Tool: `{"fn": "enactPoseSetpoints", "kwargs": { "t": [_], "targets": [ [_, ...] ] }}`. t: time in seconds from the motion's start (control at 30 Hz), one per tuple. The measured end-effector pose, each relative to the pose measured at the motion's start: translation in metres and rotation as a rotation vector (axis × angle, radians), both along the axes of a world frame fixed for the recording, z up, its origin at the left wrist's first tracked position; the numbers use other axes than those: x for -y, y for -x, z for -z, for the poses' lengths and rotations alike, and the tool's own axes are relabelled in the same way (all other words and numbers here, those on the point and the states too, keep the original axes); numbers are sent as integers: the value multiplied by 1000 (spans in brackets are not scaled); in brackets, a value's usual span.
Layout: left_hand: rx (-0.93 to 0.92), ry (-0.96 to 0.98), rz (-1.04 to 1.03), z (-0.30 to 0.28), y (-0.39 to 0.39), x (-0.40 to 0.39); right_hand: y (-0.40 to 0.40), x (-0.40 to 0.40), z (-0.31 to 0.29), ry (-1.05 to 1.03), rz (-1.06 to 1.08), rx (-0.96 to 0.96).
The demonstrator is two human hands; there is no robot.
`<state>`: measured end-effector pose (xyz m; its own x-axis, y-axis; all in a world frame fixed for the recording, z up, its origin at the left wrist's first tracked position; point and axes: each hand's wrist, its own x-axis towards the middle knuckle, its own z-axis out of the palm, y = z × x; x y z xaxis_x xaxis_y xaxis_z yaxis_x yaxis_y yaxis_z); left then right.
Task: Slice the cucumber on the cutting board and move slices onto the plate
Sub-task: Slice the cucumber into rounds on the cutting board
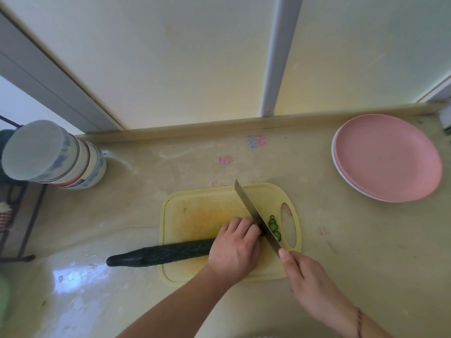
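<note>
From my remote seat I saw the cucumber [161, 253] lying across the near part of the yellow cutting board [195, 215], a long, dark green, bumpy-skinned one, its tapered left end sticking well out over the board's left edge onto the beige counter [341, 240]. My left hand [235, 247] lay over its right end, fingers curled down around it and knuckles toward the blade, pinning it to the board. My right hand [302, 272] gripped the handle of the knife [256, 215], the forefinger stretched along the top; the handle itself was hidden under the hand. The broad steel blade ran from near right to far left across the board, its edge down at the cucumber's cut end, just beside my left fingertips. On the right side of the blade a short row of thin round slices [274, 228] lay overlapping on the board, pale green in the middle with dark rims, next to the board's oval handle hole. The pink plate [388, 157] sat well apart on the far right of the counter, seemingly stacked on a second plate, with no slices on it. A stack of upturned bowls [53, 157] stood at the far left.
</note>
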<state>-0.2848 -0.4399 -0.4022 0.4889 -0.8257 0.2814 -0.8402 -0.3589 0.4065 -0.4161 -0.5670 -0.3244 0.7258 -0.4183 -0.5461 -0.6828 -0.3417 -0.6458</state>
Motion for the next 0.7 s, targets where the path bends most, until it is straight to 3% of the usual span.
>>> {"fn": "enactPoseSetpoints", "kwargs": {
  "t": [0.7],
  "targets": [
    [-13, -12, 8, 2, -1, -1, 15, -8, -16, -15, 36, -16]
  ]
}}
